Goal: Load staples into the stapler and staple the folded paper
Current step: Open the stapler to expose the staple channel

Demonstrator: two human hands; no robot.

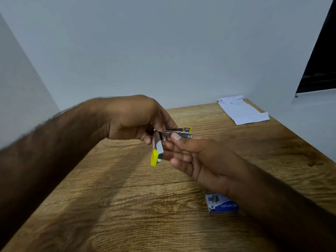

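Head view shows a brown wood-grain table (127, 206), above which both hands meet. The left hand (134, 119) curls its fingers round the hinge end of a silver metal stapler with yellow tips (179, 132), swung open. The right hand (198, 160) pinches its horizontal arm, thumb on top. White folded paper (241, 110) lies at the far right corner; a small blue staple box (221, 204) sits beside the right wrist.

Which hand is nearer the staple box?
Right. The right hand sits just beyond the staple box; the left hand is farther off, up-left, gripping the stapler.
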